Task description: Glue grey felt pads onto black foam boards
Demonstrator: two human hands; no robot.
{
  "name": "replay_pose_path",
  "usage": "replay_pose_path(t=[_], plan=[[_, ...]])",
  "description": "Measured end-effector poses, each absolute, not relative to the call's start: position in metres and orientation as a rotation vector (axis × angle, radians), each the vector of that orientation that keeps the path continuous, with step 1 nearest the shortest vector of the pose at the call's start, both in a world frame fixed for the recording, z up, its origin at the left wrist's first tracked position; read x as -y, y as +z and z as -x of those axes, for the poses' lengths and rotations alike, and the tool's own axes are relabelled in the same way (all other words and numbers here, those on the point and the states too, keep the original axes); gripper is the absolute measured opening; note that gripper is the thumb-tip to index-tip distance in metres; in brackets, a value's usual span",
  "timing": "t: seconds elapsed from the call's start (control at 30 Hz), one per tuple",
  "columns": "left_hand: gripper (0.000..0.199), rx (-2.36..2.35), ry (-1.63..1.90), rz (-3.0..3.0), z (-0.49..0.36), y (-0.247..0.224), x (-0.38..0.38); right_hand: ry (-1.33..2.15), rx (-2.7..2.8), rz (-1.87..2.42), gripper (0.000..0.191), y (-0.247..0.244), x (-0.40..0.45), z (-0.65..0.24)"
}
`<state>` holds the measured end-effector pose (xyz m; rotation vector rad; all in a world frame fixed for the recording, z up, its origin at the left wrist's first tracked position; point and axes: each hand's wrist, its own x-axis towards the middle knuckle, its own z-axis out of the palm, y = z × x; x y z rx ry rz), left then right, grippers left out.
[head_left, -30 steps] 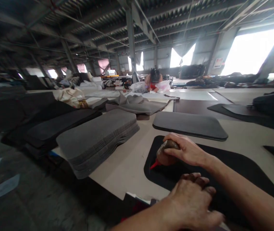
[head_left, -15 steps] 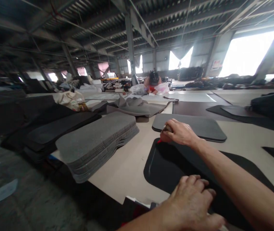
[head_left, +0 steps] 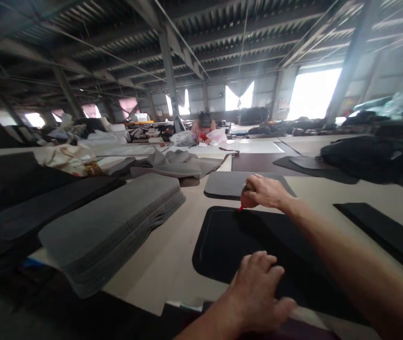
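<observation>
A black rounded-corner mat (head_left: 219, 245) lies in front of me, with a thin pale line running just inside its left and far edges. My right hand (head_left: 263, 192) is closed around a red-tipped bottle (head_left: 241, 207), mostly hidden in the fist. The red tip points down at the mat's far edge. Low over the near part of the mat is my left hand (head_left: 258, 288), fingers spread and nothing held; whether it presses on the mat I cannot tell. Just beyond the right hand lies a grey mat (head_left: 224, 183) of similar shape.
A thick stack of grey mats (head_left: 113, 222) stands at the table's left edge. Behind it lies crumpled grey sheet material (head_left: 173, 163). Dark pieces (head_left: 382, 231) and a black bundle (head_left: 371, 158) are on the right. Another person (head_left: 204, 128) sits across the tables.
The red tip has moved rightward along the mat's far edge, away from its left corner. My left hand has shifted slightly over the near part. The view has swung right.
</observation>
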<state>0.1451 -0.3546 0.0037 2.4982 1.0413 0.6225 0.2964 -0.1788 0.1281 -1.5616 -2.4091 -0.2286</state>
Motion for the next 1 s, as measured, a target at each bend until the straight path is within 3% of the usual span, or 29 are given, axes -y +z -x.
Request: replay_pose_path(t=[0.47, 0.6, 0.7, 0.77, 0.9, 1.0], plan=[[0.053, -1.129, 0.541, -2.419, -0.147, 0.017, 0.354, -0.215, 2.115, 2.016, 0.031, 0.122, 0.240, -0.483], [0.032, -1.049, 0.390, -2.500, -0.143, 0.037, 0.340, -0.234, 2.021, 2.112, 0.035, 0.119, 0.253, -0.509], [0.030, -1.017, 0.216, -2.599, -0.135, 0.056, 0.315, -0.225, 1.986, 2.096, 0.038, 0.116, 0.259, -0.516], [0.046, -1.139, 0.142, -2.634, -0.128, 0.064, 0.295, -0.223, 1.983, 2.081, 0.038, 0.114, 0.261, -0.517], [0.097, -1.361, -0.032, -2.573, -0.121, 0.065, 0.264, -0.198, 1.964, 2.109, 0.036, 0.117, 0.265, -0.516], [0.105, -1.383, -0.103, -2.607, -0.123, 0.062, 0.255, -0.156, 1.968, 2.115, 0.035, 0.125, 0.272, -0.516]])
